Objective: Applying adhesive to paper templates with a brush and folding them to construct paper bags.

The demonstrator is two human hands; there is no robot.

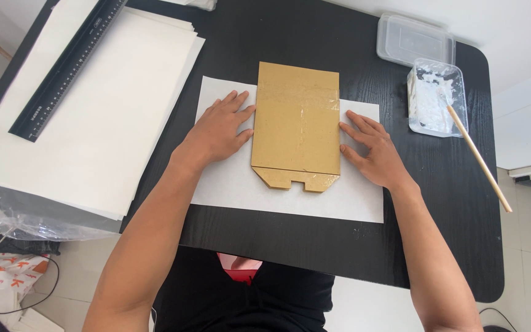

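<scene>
Head view: left hand [219,131], right hand [373,150] flat, open beside cardboard piece [296,123]; brush [477,157] tip buried in paste.

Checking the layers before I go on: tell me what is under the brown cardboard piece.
A white paper sheet lies under the brown cardboard piece, on the black table. The sheet's middle is covered, so anything there cannot be seen.

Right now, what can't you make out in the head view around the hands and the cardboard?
- White sheet: its middle is hidden under the brown cardboard piece.
- Left hand and right hand: palms face down, so the contact under them is hidden.
- Brush: its tip is buried in white paste in the clear tub.
- Black ruler: top end cut off by the frame edge; markings too small.
</scene>
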